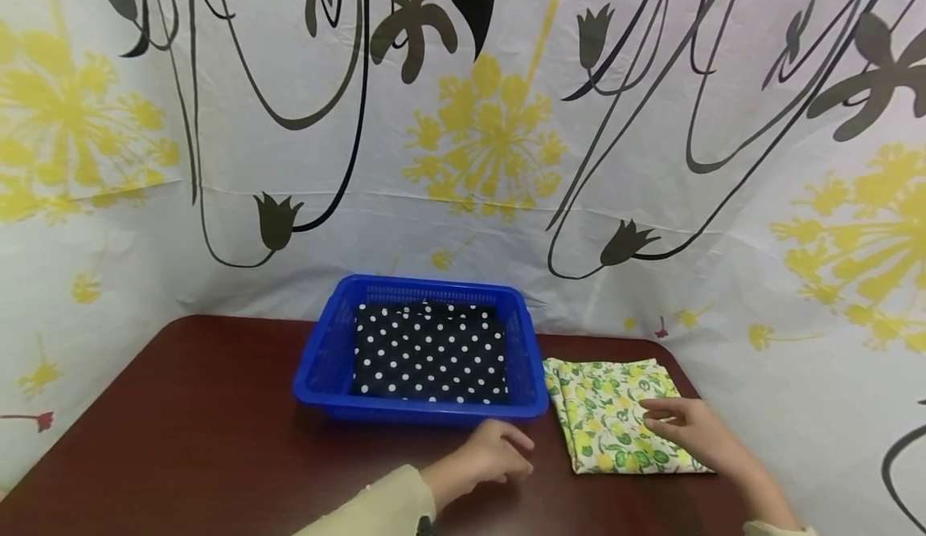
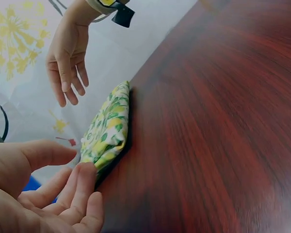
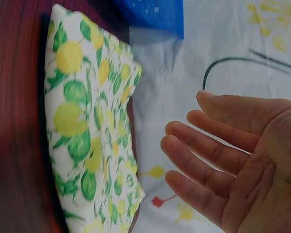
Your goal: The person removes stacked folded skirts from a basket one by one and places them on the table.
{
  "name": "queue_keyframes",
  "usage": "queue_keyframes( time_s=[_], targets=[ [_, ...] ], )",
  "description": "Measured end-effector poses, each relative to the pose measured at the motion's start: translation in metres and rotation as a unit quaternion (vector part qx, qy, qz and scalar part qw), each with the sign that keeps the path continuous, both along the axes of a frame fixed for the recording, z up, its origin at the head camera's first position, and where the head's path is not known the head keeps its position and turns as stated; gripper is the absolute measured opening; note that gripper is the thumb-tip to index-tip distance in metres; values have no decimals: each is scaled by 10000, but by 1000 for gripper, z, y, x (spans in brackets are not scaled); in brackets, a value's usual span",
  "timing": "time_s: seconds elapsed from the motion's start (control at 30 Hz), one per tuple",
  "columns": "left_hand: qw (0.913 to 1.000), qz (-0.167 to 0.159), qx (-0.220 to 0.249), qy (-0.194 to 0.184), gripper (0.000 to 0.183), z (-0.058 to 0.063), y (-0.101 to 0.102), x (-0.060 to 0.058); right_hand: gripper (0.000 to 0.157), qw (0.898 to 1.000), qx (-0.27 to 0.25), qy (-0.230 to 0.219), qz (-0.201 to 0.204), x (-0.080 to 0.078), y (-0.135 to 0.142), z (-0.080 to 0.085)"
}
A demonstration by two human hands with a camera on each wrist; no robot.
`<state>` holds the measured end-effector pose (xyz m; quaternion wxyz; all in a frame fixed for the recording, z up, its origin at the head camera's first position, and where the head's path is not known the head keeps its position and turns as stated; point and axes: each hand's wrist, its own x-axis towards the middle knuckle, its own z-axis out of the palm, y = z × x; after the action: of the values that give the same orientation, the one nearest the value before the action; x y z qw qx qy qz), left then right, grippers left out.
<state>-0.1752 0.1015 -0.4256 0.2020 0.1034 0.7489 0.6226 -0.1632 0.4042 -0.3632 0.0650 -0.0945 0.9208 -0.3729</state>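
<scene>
A folded cloth with a lemon print (image 1: 615,415) lies flat on the table, right of a blue plastic basket (image 1: 419,409). Over the right part of this cloth hovers my right hand (image 1: 687,427), its fingers loosely bent and nothing in them; the right wrist view shows the palm and spread fingers apart from the fabric. My left hand (image 1: 492,452) is in front of the basket's near right corner, left of the lemon cloth, with relaxed fingers and nothing held. Inside the basket rests a folded black cloth with white dots (image 1: 430,355).
The dark red wooden table (image 1: 195,431) has rounded back corners. Behind it and at both sides hangs a white curtain (image 1: 448,231) with yellow and dark plant patterns, close to the basket's back.
</scene>
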Motion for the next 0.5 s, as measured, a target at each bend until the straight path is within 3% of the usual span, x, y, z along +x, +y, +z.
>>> queue_keyframes(
  time_s=[0.3,0.5],
  targets=[
    [9995,-212,250,28,25,11,-32,8,46,9994,54,64,323,-3,-29,9],
    [9990,-292,335,102,26,27,-58,3,43,9978,250,240,560,-7,-52,17]
  ],
)
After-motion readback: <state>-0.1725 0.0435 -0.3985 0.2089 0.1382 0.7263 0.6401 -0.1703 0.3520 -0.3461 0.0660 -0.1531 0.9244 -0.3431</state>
